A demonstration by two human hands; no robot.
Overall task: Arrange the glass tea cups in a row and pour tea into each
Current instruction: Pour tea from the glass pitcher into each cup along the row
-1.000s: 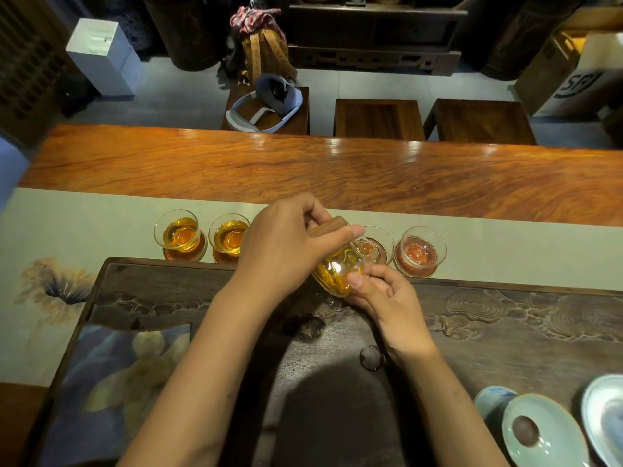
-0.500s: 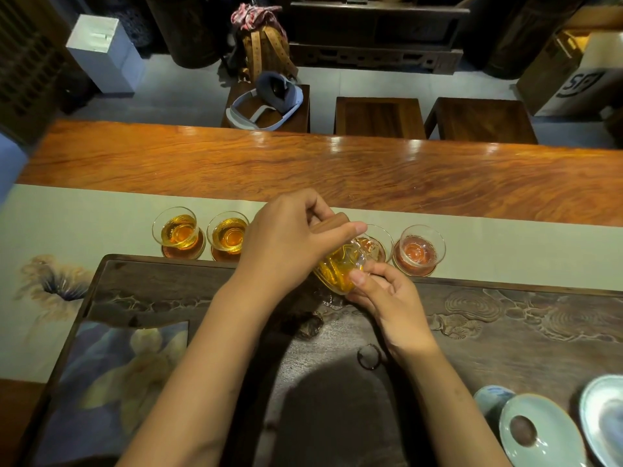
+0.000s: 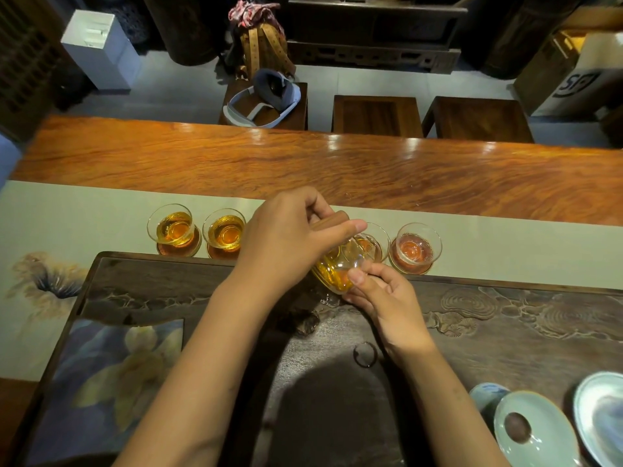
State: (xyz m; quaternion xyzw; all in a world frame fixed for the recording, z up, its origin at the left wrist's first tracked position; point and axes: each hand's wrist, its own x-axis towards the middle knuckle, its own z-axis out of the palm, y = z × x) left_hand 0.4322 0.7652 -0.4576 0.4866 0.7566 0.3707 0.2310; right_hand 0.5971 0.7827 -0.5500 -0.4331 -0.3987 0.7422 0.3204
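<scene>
From the head camera, looking down over the table, the left hand (image 3: 290, 235) is curled round the wooden handle (image 3: 332, 221) of a glass tea pitcher (image 3: 337, 271), fingers wrapped and the thumb laid along the handle's top, and the pitcher is tipped toward the far side with amber tea pooled in its lower belly. The right hand (image 3: 381, 294) steadies it from below, its fingertips (image 3: 355, 276) pressed against the glass wall; they look lightly bent rather than closed round it. The pitcher's lip hangs over the third glass cup (image 3: 374, 242), which is partly hidden behind the hands, so I cannot tell how full it is. Two cups on the left (image 3: 173, 227) (image 3: 225, 230) hold golden tea; the cup at the right end (image 3: 415, 247) shows only its reddish coaster through the glass. All four stand in a row on the pale table runner (image 3: 505, 251), just beyond the carved wooden tea tray (image 3: 505, 315). Against half a second ago, little has changed: both hands keep the same grip, the pitcher has the same tilt, and the row of cups has not shifted. A celadon lid (image 3: 536, 429) lies at the tray's near right corner.
</scene>
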